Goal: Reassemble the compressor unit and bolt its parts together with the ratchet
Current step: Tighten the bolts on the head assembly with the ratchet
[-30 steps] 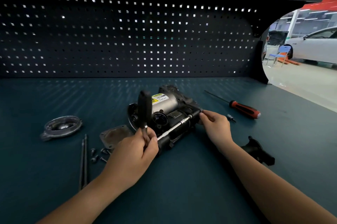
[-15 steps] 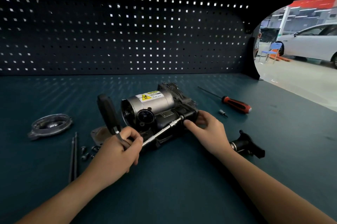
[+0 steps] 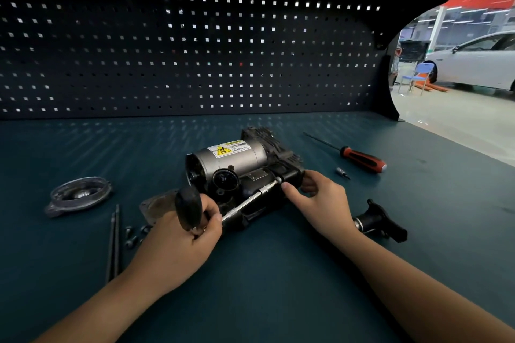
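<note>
1. The compressor unit (image 3: 239, 169) lies on its side in the middle of the green counter (image 3: 278, 292).
2. The left hand (image 3: 178, 242) grips the black handle of the ratchet (image 3: 189, 208). The ratchet's long silver bar runs along the front of the compressor unit to its right end.
3. The right hand (image 3: 320, 203) holds the black right end of the compressor unit with curled fingers. Its thumb touches the tip of the silver bar.
4. A red screwdriver (image 3: 362, 160) and a small bit (image 3: 342, 172) lie to the right.
5. A black part (image 3: 381, 221) lies just beside the right wrist.
6. A round metal cover (image 3: 79, 196), two thin rods (image 3: 114, 242) and some small bolts (image 3: 133, 235) lie to the left.
</note>
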